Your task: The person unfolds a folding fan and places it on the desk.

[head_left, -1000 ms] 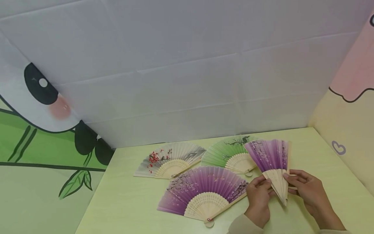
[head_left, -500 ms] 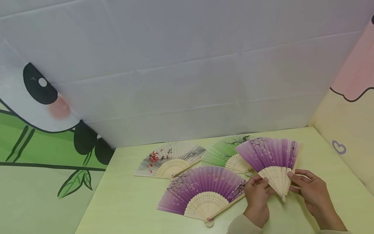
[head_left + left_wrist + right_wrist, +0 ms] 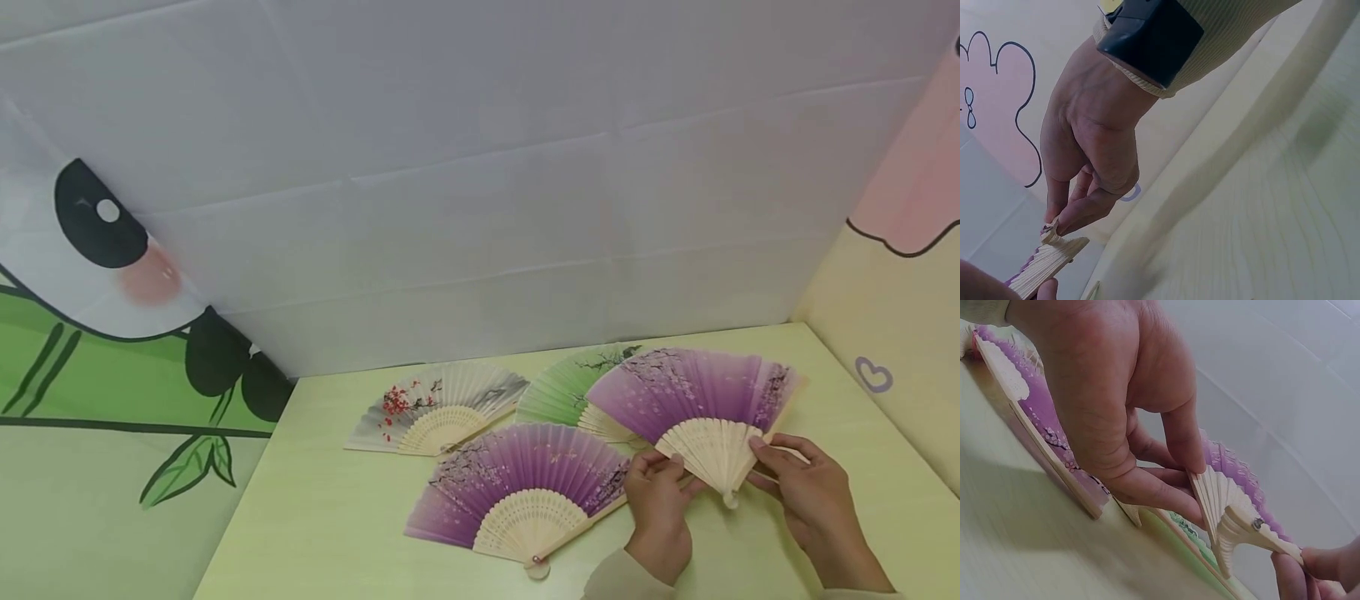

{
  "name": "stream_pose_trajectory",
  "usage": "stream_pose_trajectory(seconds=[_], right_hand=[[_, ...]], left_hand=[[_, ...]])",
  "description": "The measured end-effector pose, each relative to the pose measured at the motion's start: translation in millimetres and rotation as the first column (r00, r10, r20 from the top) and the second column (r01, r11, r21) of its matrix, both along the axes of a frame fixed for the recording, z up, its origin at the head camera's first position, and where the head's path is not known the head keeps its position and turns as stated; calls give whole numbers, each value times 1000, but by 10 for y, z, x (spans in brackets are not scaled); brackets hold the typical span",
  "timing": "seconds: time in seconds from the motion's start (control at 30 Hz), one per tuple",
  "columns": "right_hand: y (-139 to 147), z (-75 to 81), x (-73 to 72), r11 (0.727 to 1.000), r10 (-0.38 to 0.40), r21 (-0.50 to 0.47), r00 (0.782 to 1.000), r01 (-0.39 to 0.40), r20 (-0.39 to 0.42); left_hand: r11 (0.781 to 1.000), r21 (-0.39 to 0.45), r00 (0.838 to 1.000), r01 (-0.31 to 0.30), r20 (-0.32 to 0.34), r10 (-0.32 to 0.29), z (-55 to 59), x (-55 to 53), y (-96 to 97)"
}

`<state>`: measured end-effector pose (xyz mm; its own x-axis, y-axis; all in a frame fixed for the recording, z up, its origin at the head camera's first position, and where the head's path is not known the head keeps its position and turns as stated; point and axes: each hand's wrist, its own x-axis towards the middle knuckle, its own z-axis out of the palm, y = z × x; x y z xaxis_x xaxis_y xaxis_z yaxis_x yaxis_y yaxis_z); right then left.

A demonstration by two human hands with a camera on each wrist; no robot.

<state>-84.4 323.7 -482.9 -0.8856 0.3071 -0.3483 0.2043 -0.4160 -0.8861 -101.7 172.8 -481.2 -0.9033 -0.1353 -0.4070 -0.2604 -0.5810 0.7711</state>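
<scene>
In the head view a purple folding fan (image 3: 708, 387) with blossom print is spread wide above the table at the right. My left hand (image 3: 660, 508) pinches the pale ribs on its left side, thumb in front. The opposite outer rib is pinched by my right hand (image 3: 813, 492), and the pivot end points down between both hands. From the right wrist, the left hand (image 3: 1116, 394) shows large, gripping the ribs of the fan (image 3: 1232, 494). The left wrist view has the right hand (image 3: 1094, 137) holding the fan's edge (image 3: 1041, 269); left fingers show at the lower corner.
A second purple fan (image 3: 525, 467) lies spread on the table (image 3: 300, 517), left of my hands. Behind it lie a white fan with red blossoms (image 3: 427, 408) and a green fan (image 3: 558, 387), partly covered by the held one. A white wall (image 3: 480, 208) rises behind.
The held fan has spread from a narrow wedge to a wide arc, covering more of the green fan. My right hand has moved slightly right; the left stays nearly in place.
</scene>
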Motion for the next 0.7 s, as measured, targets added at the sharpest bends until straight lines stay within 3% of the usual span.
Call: stream_pose_trajectory(seconds=[0.17, 0.37, 0.7], right_hand=[[24, 3, 15, 999, -21, -38, 1000, 20, -3], [53, 1, 46, 995, -49, -92, 999, 48, -13], [76, 20, 79, 970, -146, -199, 989, 141, -11]], left_hand=[[1000, -1, 1000, -21, 23, 21, 14, 9, 7], [999, 11, 999, -30, -11, 30, -2, 34, 19], [998, 54, 999, -31, -15, 32, -22, 71, 46]])
